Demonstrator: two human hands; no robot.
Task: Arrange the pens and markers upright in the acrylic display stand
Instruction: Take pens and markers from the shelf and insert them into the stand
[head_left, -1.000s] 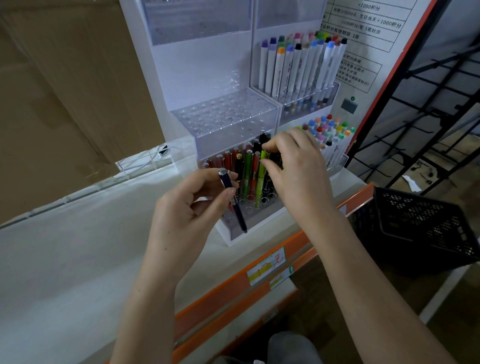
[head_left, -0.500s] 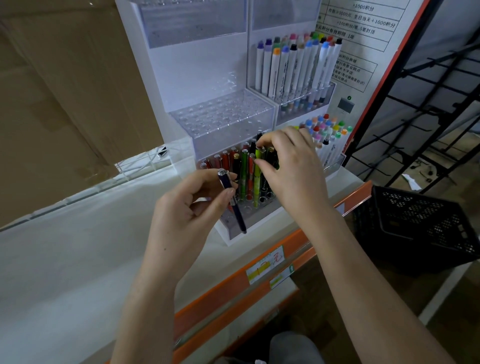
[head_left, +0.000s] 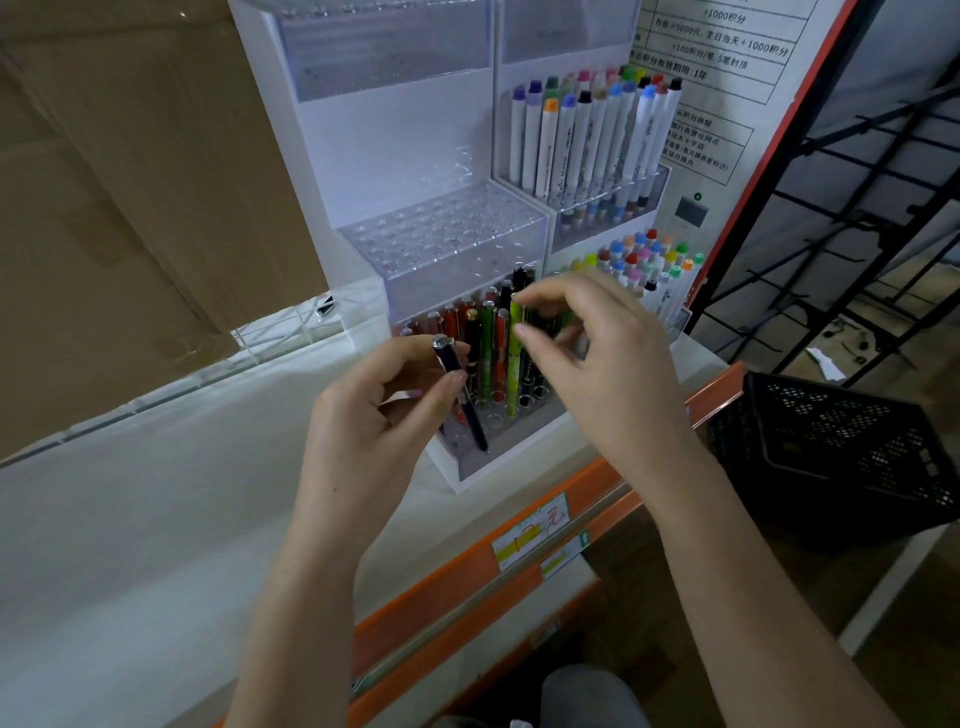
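Your left hand (head_left: 371, 415) pinched a dark pen (head_left: 460, 392) between thumb and forefinger, silver cap end up, tip slanting down in front of the stand's (head_left: 441, 244) lowest tier. The pen was tilted, not upright, and whether its tip touched the stand could not be told.

Your right hand (head_left: 597, 364) was at the front row of pens (head_left: 488, 343) in that lowest tier, thumb and forefinger curved close on either side of a yellow-green pen (head_left: 517, 338). The hand was blurred; whether the fingers actually gripped that pen could not be told.

The pens in the lowest tier stood upright, red, green, black and orange barrels close together. The tier above on the left showed bare holes. On the right side, white markers (head_left: 587, 135) with coloured caps stood upright in the upper tier, and more markers stood in the lower tier behind your right hand.

The stand sat on a white shelf (head_left: 130, 519) with an orange front rail (head_left: 467, 571). A black crate (head_left: 852, 457) sat lower right. Cardboard (head_left: 119, 182) stood behind the shelf on the left.
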